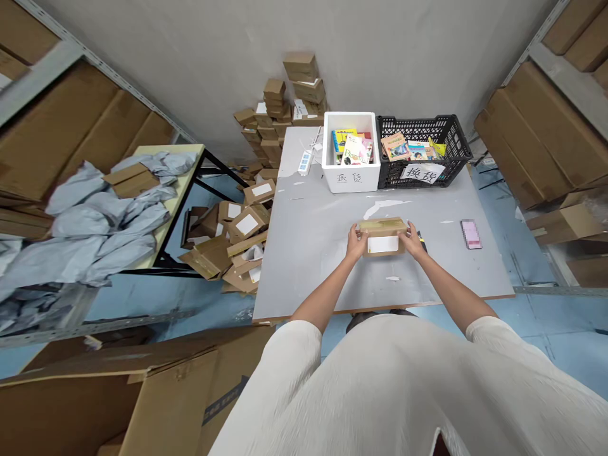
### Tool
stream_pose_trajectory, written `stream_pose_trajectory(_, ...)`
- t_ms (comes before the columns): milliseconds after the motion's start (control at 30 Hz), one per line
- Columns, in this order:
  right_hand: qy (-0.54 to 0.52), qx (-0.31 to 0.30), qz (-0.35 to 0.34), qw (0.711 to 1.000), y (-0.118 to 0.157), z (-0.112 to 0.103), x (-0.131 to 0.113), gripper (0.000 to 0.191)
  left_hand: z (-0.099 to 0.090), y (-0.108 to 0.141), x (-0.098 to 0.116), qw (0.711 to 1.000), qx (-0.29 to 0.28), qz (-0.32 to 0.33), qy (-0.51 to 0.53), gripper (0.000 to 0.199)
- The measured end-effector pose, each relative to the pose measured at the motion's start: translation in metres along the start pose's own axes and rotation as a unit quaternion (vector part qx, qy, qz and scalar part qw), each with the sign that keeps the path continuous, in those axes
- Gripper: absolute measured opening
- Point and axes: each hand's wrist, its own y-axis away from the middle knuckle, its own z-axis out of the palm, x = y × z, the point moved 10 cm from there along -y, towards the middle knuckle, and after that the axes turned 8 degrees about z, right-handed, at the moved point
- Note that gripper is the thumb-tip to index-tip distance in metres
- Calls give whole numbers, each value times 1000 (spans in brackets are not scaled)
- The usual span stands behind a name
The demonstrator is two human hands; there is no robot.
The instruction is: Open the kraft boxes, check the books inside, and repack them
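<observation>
A small brown cardboard box [382, 227] with a white label on its near face is held between my two hands over the grey table [308, 253]. My left hand [356, 243] grips its left end, and my right hand [412, 240] grips the right end. Tape runs along the top of the box. Just beyond my right fingers, a dark object with a yellow mark [422, 241] lies on the table, partly hidden by that hand.
Behind the box stand a white foam bin [351, 178] and a black plastic crate [449, 152], both holding books. A phone [470, 234] lies at the right, a power strip [305, 163] at back left. Cardboard boxes [249, 221] are heaped beside the table's left edge.
</observation>
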Motion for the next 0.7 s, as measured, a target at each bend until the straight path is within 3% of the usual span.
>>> stream_pose_trajectory(133, 19, 42, 19, 999, 3, -10, 17, 87, 6, 10, -7, 1000, -23, -3, -16, 61)
stream_pose_trajectory(267, 46, 30, 28, 998, 8, -9, 36, 67, 9, 22, -15, 997, -43, 2, -57, 67)
stream_pose_trajectory(400, 38, 15, 25, 999, 10, -5, 42, 55, 6, 27, 10, 985, -36, 86, -145, 59)
stream_pose_trajectory(500, 40, 22, 29, 999, 9, -6, 40, 54, 14, 33, 32, 965, -75, 148, -202, 42)
stream_pose_trajectory(700, 29, 70, 6, 997, 11, -15, 17, 52, 19, 37, 52, 941, -96, 158, -284, 30)
